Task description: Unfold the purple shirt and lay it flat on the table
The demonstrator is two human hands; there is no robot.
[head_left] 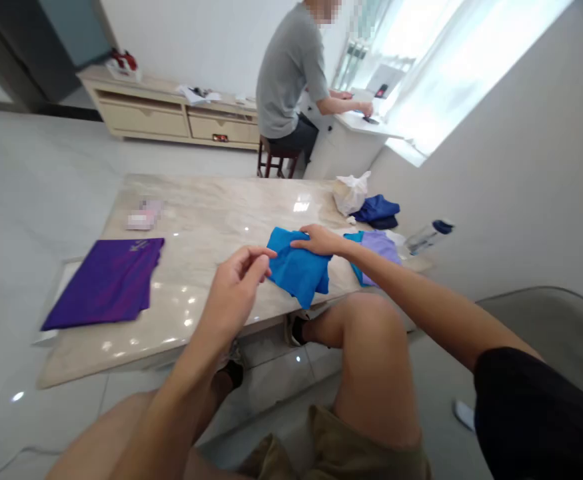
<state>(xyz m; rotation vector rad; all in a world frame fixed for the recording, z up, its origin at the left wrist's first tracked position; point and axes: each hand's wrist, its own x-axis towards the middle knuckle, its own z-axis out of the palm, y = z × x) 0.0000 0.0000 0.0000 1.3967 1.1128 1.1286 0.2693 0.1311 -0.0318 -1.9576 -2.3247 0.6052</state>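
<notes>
My left hand [236,283] is raised over the marble table [206,227], its fingertips at the left edge of a bright blue cloth [298,267]. My right hand [318,240] lies across the top of that cloth, which is bunched and partly folded. To the right of the cloth is a lilac garment with a blue edge [378,250]. A folded purple T-shirt [104,283] lies flat at the table's left side, well away from both hands.
A white plastic bag [351,193], a navy cloth [378,210] and a plastic bottle [428,237] sit at the table's far right. A blurred pink packet [144,217] lies far left. Beyond, a seated person [286,80] works at a white desk.
</notes>
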